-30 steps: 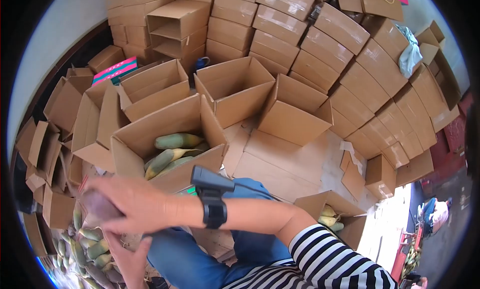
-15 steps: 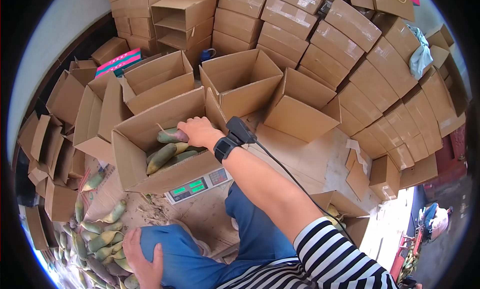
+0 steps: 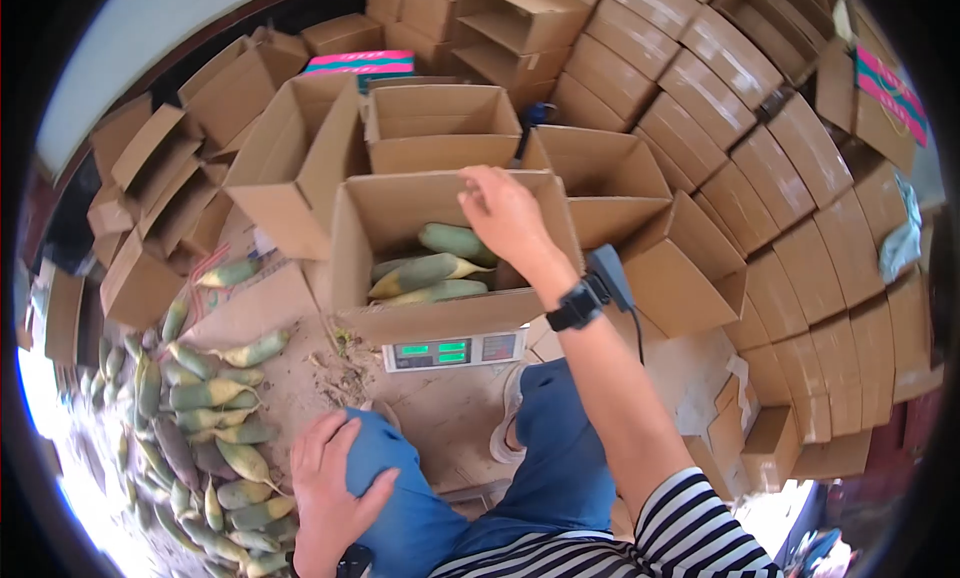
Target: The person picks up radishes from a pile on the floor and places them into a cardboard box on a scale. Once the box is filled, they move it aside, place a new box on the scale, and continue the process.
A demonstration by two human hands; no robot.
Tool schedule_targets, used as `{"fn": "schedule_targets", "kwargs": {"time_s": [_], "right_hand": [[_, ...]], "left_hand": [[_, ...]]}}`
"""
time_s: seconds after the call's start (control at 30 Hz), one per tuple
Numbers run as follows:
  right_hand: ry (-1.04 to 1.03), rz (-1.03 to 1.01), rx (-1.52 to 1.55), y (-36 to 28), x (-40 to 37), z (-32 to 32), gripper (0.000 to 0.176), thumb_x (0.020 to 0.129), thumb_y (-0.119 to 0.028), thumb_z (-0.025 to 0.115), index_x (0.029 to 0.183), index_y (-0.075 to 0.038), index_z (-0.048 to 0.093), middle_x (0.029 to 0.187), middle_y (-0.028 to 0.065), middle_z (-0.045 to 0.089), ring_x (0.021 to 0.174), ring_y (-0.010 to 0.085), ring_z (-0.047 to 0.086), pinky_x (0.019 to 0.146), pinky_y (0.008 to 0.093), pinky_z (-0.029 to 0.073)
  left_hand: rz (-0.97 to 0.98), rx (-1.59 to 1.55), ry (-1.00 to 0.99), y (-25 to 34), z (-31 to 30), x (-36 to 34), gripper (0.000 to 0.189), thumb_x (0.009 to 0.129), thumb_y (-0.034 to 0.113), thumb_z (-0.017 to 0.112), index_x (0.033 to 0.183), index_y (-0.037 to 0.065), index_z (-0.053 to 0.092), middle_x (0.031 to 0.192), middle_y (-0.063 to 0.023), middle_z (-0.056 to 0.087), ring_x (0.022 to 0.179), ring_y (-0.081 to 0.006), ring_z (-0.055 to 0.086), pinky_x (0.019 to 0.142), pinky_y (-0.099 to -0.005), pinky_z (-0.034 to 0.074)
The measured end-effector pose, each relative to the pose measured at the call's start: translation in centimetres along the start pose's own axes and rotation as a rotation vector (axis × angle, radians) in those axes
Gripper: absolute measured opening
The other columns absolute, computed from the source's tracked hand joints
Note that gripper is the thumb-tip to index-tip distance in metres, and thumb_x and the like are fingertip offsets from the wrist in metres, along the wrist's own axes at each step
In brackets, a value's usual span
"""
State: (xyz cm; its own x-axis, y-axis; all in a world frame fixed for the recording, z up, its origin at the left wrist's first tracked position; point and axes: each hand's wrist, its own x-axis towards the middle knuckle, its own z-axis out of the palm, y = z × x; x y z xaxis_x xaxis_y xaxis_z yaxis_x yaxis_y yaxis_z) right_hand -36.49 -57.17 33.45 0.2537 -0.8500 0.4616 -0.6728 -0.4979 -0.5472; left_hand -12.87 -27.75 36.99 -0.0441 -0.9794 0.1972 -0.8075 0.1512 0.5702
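Observation:
My right hand (image 3: pixel 508 218) is over the back right of an open cardboard box (image 3: pixel 440 325), its fingers loosely bent, with nothing visible in them. Inside the box lie several green radishes (image 3: pixel 425 274), some with yellowish ends; one green radish (image 3: pixel 455 242) sits just below my hand. The box rests on a digital scale (image 3: pixel 457 351) whose display glows green; its digits are too small to read. My left hand (image 3: pixel 330 488) lies on my left knee with the fingers apart, holding nothing. Both wrists carry dark bands.
A heap of green radishes (image 3: pixel 215 428) covers the floor at left. Open empty cartons (image 3: pixel 440 128) stand behind the box, with another carton (image 3: pixel 685 268) at right. Stacked taped boxes (image 3: pixel 780 208) form a wall on the right. A cable runs near my right wrist.
My right hand has let go of a radish in the box and risen toward the back edge. The view has swung left, and my left hand's fingers are spread wider on the knee.

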Motion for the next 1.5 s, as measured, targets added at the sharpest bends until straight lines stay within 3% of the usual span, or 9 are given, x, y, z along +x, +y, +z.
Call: {"fn": "schedule_targets", "kwargs": {"time_s": [0.3,0.37,0.67,0.77,0.93,1.03,1.1,1.2,1.5], "right_hand": [[-0.725,-0.300,0.668,-19.0,-3.7,0.9,0.038,0.085,-0.020,0.066,0.118,0.000,0.060,0.108,0.0142,0.063,0.101,0.0246,0.062,0.089,0.0357,0.048],[-0.770,-0.337,0.743,-20.8,-5.8,2.0,0.040,0.086,-0.022,0.067,0.119,-0.001,0.060,0.109,0.0142,0.063,0.101,0.0263,0.062,0.089,0.0367,0.048],[-0.914,-0.699,0.478,-22.2,-10.6,5.2,0.042,0.075,-0.025,0.077,0.110,-0.004,0.066,0.106,0.0100,0.065,0.093,0.0259,0.064,0.084,0.0365,0.052],[-0.870,-0.645,0.509,-22.5,-10.0,5.7,0.031,0.078,-0.019,0.073,0.102,-0.002,0.066,0.101,0.0097,0.065,0.089,0.0254,0.065,0.081,0.0353,0.052],[-0.909,-0.630,0.507,-22.6,-9.3,6.6,0.031,0.077,-0.016,0.072,0.104,-0.002,0.066,0.102,0.0108,0.065,0.091,0.0247,0.066,0.081,0.0348,0.053],[-0.881,-0.678,0.456,-22.9,-9.1,6.9,0.032,0.073,-0.018,0.072,0.102,-0.005,0.070,0.101,0.0104,0.069,0.088,0.0253,0.068,0.077,0.0348,0.055],[-0.875,-0.665,0.464,-22.7,-9.2,7.0,0.032,0.073,-0.017,0.072,0.102,-0.005,0.070,0.101,0.0104,0.069,0.088,0.0254,0.068,0.077,0.0347,0.056],[-0.858,-0.657,0.475,-22.9,-9.2,6.9,0.031,0.073,-0.016,0.072,0.102,-0.004,0.070,0.101,0.0105,0.069,0.088,0.0254,0.068,0.077,0.0342,0.056],[-0.812,-0.666,0.552,-22.1,-9.7,6.0,0.030,0.076,-0.013,0.072,0.103,-0.002,0.067,0.100,0.0103,0.067,0.086,0.0256,0.067,0.077,0.0339,0.054]], "left_hand": [[0.097,-0.349,-0.007,-4.4,0.0,-0.4,0.044,0.082,0.027,0.073,0.118,0.004,0.060,0.120,-0.0133,0.058,0.114,-0.0298,0.056,0.098,-0.0444,0.043],[-0.338,-1.000,0.137,-7.9,2.4,-1.9,0.034,0.092,0.024,0.065,0.118,0.002,0.060,0.114,-0.0101,0.062,0.108,-0.0204,0.059,0.093,-0.0356,0.046],[-1.283,-0.943,0.552,-33.7,10.2,-10.7,0.025,0.094,0.024,0.062,0.109,0.004,0.063,0.094,-0.0026,0.066,0.090,-0.0122,0.063,0.071,-0.0250,0.049],[-1.201,-0.532,0.619,-42.0,14.2,-12.3,0.026,0.087,0.024,0.066,0.098,0.001,0.069,0.082,-0.0079,0.069,0.078,-0.0159,0.065,0.070,-0.0289,0.051],[-1.208,-0.143,0.521,-43.3,16.6,-7.9,0.029,0.084,0.024,0.068,0.095,-0.003,0.068,0.079,-0.0118,0.070,0.076,-0.0187,0.068,0.067,-0.0326,0.052],[-1.348,-0.626,0.542,-44.6,17.9,-6.4,0.031,0.088,0.024,0.066,0.099,-0.005,0.064,0.083,-0.0121,0.067,0.080,-0.0219,0.068,0.062,-0.0343,0.052],[-1.357,-1.206,0.909,-45.4,18.6,-6.0,0.028,0.092,0.023,0.063,0.100,-0.003,0.058,0.087,-0.0115,0.063,0.077,-0.0247,0.067,0.058,-0.0342,0.050],[-1.136,-1.697,0.746,-49.2,19.4,-8.8,0.035,0.094,0.027,0.061,0.113,-0.001,0.051,0.092,-0.0099,0.060,0.078,-0.0298,0.065,0.070,-0.0402,0.053],[-1.244,-1.038,0.639,-38.8,9.6,-3.1,0.022,0.095,0.026,0.060,0.085,0.007,0.058,0.058,0.0040,0.040,0.047,-0.0085,0.040,0.043,-0.0247,0.031]]}}
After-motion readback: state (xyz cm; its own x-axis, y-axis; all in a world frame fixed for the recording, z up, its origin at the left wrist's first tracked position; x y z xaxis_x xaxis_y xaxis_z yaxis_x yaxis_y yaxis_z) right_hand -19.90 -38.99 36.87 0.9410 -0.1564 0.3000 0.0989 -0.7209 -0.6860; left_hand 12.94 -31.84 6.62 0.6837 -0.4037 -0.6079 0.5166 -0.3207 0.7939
